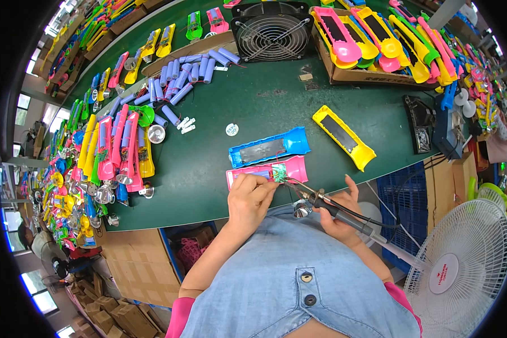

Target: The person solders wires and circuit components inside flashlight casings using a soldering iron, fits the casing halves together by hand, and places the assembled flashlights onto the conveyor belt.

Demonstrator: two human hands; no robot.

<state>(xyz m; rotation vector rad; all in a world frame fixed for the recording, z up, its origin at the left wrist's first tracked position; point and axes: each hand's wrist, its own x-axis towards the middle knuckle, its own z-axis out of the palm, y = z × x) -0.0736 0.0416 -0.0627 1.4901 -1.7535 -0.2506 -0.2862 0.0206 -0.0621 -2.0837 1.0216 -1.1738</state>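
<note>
At the table's near edge lies a pink flashlight housing half [297, 168], with a violet battery cell [259, 173] and a small green circuit board [279, 172] inside. My left hand [249, 204] rests on its near side, thumb and fingers pinched together beside the board; what they grip is hidden. In my right hand [339, 218] is a soldering iron [343, 214] with a black cable, its tip at the board. A shiny reflector cup [302, 209] sits just below the iron. Beyond the pink half lies a blue housing half [267, 149], and a yellow one [343, 137] is farther right.
Violet battery cells [180, 79] are heaped at the back left, near many coloured housings with reflectors [121, 143]. A black fan [272, 32] and a carton [372, 76] of housings stand at the back. Right are a blue device [448, 127] and a white fan [462, 270].
</note>
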